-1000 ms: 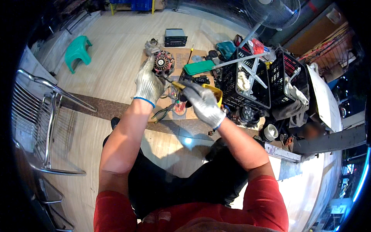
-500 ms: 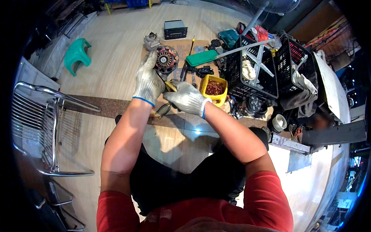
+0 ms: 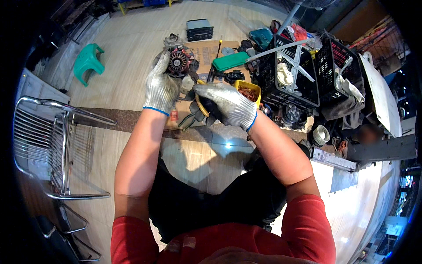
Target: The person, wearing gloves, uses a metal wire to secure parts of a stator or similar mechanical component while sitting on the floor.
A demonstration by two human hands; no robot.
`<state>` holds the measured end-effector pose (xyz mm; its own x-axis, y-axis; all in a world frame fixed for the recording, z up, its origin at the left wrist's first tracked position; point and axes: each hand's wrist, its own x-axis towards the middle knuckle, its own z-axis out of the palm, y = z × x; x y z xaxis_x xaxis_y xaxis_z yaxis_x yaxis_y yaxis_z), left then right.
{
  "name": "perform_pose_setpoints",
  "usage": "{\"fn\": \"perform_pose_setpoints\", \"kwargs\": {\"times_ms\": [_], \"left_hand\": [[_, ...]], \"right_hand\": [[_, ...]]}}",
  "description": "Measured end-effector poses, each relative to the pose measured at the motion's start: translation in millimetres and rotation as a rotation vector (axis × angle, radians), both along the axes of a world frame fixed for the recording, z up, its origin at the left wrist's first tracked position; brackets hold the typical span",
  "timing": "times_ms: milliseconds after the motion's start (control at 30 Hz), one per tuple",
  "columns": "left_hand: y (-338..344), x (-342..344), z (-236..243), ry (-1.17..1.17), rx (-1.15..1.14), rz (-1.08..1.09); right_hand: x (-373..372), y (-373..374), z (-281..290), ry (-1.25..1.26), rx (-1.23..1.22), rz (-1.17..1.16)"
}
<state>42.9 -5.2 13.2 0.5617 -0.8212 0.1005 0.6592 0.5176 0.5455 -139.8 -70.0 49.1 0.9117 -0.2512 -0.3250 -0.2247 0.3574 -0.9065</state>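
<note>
My gloved left hand (image 3: 160, 86) grips a round metal motor part (image 3: 178, 62) with a ring of slots and copper-red windings, held at its upper side. My gloved right hand (image 3: 220, 101) is closed on a yellow-handled tool (image 3: 201, 105), just right of and below that part; its working end is unclear. Behind them a small metal housing (image 3: 173, 40) sits near the far edge of a cardboard sheet (image 3: 204, 48). Green-handled pliers (image 3: 187, 121) lie below my hands. A yellow container (image 3: 247, 90) of small copper-coloured pieces is partly behind my right hand.
Black crates (image 3: 290, 79) of parts stand at the right, near a long green case (image 3: 231, 59) and a white blower wheel (image 3: 320, 135). A black boxy unit (image 3: 200, 31) is farther back. A green stool (image 3: 88, 59) and metal chair (image 3: 44, 145) stand at the left.
My left hand has shifted slightly left and up with the round part. My right hand moved down, then rightward, uncovering more of the yellow handle and covering part of the yellow container.
</note>
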Motion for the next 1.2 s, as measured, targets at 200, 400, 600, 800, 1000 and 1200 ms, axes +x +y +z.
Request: {"fn": "perform_pose_setpoints", "kwargs": {"times_ms": [200, 400, 600, 800, 1000, 1200], "left_hand": [[2, -2, 4, -0.019, 0.001, 0.007], [3, -9, 8, -0.082, 0.026, 0.009], [6, -9, 11, -0.141, 0.021, -0.011], [6, -9, 8, -0.164, 0.045, 0.043], [10, -11, 13, -0.243, 0.054, 0.036], [8, -11, 9, -0.269, 0.088, 0.082]], "right_hand": [[0, -3, -5, -0.005, 0.111, -0.059], [-3, -3, 2, 0.043, 0.142, -0.07], [-2, -2, 3, 0.04, 0.14, -0.072], [-2, -2, 5, 0.036, 0.085, -0.066], [3, 3, 1, 0.045, 0.214, -0.172], [6, 9, -9, -0.039, 0.077, -0.186]]}}
